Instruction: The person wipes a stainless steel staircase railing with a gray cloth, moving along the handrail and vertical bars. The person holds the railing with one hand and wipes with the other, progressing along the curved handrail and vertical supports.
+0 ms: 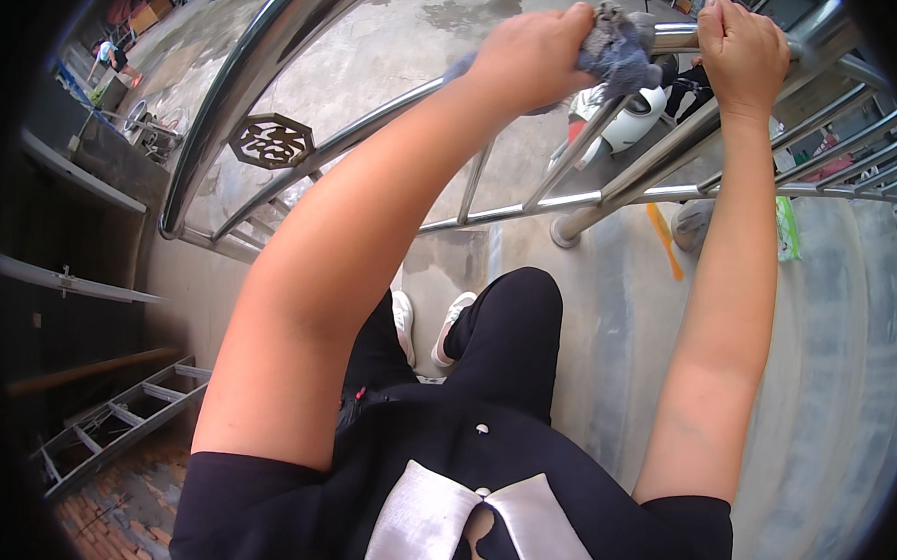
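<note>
Head view: I see a steel railing; white scooter beyond it; left hand, closed firmly on gray-blue cloth; right hand, curled tight round the railing, farther right; cloth bunched against the railing's top bar.

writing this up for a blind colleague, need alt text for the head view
A person's left hand holds a crumpled grey-blue cloth on a shiny tubular metal railing, while their right hand grips the railing. A white scooter stands in the grey concrete yard beyond.
</note>
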A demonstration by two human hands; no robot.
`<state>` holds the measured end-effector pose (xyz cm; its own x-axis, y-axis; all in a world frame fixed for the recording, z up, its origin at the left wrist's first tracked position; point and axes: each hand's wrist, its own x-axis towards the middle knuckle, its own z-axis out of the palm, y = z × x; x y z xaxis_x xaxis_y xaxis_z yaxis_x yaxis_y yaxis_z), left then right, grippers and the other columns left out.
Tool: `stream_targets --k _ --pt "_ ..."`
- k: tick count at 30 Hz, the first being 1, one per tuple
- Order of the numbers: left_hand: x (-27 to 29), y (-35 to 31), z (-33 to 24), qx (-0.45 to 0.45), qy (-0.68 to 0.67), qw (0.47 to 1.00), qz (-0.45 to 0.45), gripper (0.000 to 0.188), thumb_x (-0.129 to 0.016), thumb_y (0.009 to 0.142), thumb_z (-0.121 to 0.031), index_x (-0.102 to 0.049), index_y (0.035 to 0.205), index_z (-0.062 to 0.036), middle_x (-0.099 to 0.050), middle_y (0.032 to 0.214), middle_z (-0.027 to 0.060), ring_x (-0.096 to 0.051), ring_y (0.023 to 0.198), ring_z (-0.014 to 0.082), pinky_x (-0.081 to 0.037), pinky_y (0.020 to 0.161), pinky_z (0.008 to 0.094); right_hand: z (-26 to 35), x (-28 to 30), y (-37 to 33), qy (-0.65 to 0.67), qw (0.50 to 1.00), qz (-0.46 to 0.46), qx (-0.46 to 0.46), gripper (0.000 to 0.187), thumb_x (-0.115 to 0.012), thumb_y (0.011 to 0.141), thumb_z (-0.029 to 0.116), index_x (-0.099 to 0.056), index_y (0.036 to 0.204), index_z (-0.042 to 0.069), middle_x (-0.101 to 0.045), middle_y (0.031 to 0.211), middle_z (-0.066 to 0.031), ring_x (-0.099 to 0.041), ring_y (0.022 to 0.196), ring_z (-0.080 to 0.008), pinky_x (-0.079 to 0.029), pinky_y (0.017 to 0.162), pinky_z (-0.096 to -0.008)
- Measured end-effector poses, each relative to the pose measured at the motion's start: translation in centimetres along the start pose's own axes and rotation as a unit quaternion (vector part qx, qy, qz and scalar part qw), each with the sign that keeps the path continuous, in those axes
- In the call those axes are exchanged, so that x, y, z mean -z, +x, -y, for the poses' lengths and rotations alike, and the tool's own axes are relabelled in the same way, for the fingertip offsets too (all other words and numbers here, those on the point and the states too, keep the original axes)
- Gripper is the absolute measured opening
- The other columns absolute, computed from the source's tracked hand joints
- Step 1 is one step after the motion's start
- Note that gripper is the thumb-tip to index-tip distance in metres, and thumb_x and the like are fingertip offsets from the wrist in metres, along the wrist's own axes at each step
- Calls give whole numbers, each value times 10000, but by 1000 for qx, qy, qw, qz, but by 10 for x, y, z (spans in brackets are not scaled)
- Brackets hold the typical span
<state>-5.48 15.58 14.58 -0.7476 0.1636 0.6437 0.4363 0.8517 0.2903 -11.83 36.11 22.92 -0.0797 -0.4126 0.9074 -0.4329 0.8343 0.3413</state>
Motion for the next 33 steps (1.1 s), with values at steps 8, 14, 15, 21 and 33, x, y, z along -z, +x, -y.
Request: stream_targets --k 8,14,15,21,33 --pt "5 -58 44 46 47 998 -25 560 -783 664 -260 -508 1109 -60 -635 1011 142 -608 976 344 -495 832 420 1 -1 -1 3 1000 9 8 219 -563 839 221 -576 684 68 -582 716 -115 -554 804 -327 -434 814 -452" --pt "3 -106 97 54 73 995 -29 596 -787 598 -162 -503 1103 -22 -613 956 152 -593 933 364 -486 804 437 -5 -1 0 0 1000 -6 21 236 -548 858 242 -587 684 88 -603 719 -86 -574 793 -300 -435 842 -440" --pt "5 -106 92 57 63 996 -34 520 -762 606 -141 -505 1044 -26 -605 911 168 -586 908 381 -479 781 453 -10 -3 0 -4 999 7 32 273 -521 888 270 -606 693 100 -622 710 -64 -592 759 -284 -445 799 -431" --pt "4 -109 93 49 84 995 -27 735 -818 596 -156 -476 1238 -48 -599 985 119 -592 938 326 -490 795 408 -12 -8 -4 -35 999 12 13 273 -536 878 244 -639 668 104 -648 687 -32 -604 755 -246 -432 865 -396" --pt "-11 -125 94 -4 116 983 -142 656 -636 704 -20 -432 1323 -92 -579 1103 135 -569 988 347 -443 838 452 -7 -5 -3 -18 999 43 -18 233 -538 870 245 -636 724 94 -629 721 -42 -570 812 -253 -406 921 -405"
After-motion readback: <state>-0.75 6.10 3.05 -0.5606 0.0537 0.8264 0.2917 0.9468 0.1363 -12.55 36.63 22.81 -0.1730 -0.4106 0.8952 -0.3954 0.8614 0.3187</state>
